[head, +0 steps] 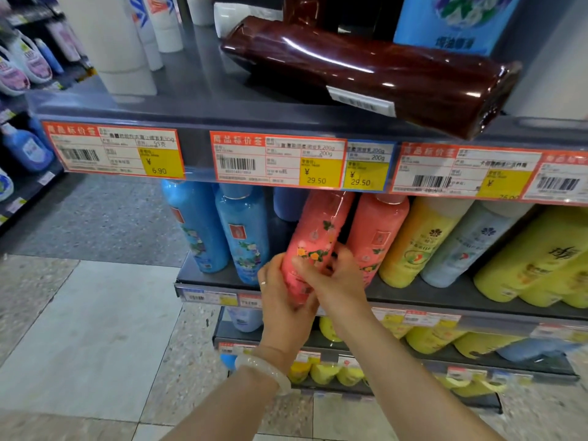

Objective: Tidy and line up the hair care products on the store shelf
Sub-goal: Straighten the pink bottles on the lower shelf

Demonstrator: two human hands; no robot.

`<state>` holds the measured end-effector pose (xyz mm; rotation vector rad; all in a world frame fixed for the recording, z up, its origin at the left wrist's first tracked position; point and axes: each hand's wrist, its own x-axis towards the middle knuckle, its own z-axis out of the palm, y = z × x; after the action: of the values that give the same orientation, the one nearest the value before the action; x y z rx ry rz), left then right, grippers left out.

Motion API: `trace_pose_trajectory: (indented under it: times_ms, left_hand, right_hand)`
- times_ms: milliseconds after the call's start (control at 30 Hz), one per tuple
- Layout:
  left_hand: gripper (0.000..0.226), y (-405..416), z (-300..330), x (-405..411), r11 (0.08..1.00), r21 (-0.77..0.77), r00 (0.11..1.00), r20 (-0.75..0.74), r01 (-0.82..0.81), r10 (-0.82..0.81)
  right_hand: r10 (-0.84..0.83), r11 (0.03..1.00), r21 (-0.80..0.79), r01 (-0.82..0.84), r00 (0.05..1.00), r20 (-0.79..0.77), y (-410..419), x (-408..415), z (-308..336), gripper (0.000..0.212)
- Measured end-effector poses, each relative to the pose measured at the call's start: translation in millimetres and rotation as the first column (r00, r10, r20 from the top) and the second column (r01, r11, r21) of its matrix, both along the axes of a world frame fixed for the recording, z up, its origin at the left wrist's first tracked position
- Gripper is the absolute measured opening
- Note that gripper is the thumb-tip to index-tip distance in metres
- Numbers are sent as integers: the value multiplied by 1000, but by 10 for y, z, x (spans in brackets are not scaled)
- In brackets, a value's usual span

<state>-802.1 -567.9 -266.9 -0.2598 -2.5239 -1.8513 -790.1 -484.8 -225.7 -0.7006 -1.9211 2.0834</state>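
Both hands grip one pink bottle (313, 240). Left hand (280, 291) wraps its base. Right hand (337, 281) clasps its side.

A tilted bottle (313, 240) stands on the shelf (219, 276) between two bottles (245, 237) and another (377, 233).

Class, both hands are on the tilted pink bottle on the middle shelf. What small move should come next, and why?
Probably tip the pink bottle upright and set it in the gap between the blue bottle and the second pink bottle. The left hand and right hand both hold its lower part, its top leans right, and its neighbours stand straighter along the shelf.
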Motion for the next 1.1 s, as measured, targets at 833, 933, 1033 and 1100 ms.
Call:
trace_pose_trajectory:
  times_ms: [833,933,1033,1100]
  left_hand:
    - [46,-401,-141,-434,924,-272,961,-6,-268,277]
    - [46,-376,-133,-488,916,-300,961,-5,-265,277]
    - [45,-301,-136,-548,923,-278,959,17,-266,281]
    - [47,-265,-141,-569,921,-271,953,36,-279,299]
  right_hand:
    - [-2,934,357,6,1000,-11,-11,-182,-351,65]
    - [-64,932,359,40,996,55,-56,-118,-375,52]
    - [-94,931,360,61,993,77,-55,-132,-408,44]
    - [-98,926,372,58,991,89,-50,-175,-411,44]
